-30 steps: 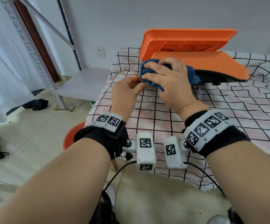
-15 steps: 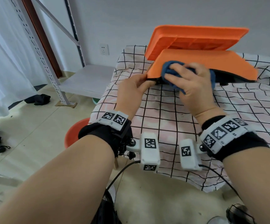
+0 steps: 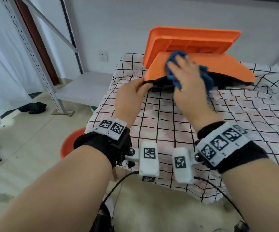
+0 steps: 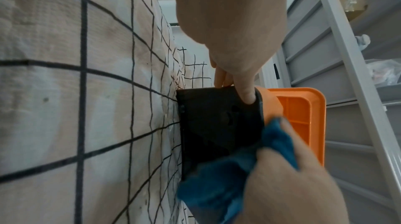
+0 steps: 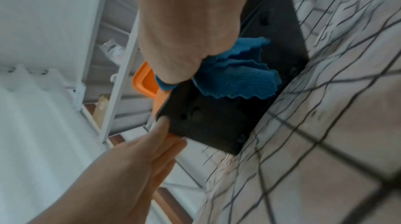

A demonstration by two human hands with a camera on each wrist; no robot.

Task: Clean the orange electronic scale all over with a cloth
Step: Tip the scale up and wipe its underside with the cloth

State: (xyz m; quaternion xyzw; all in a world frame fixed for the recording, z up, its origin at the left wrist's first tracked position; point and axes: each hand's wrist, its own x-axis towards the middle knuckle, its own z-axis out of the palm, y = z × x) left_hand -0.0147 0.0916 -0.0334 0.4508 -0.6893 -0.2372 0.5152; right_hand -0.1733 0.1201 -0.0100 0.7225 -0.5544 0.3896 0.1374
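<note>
On the checked cloth of the worktop (image 3: 235, 124), upper centre of the frame, lies the orange scale (image 3: 219, 67), its corner pinched by the left hand (image 3: 130, 96), while the right hand (image 3: 187, 81) presses the blue cloth (image 3: 174, 59) on it with straight fingers.

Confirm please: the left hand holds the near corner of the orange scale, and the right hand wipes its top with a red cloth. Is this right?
One detail is wrong: the cloth is blue, not red, as the head view shows. The left hand does hold the near corner of the orange scale, and the right hand wipes its top.
</note>
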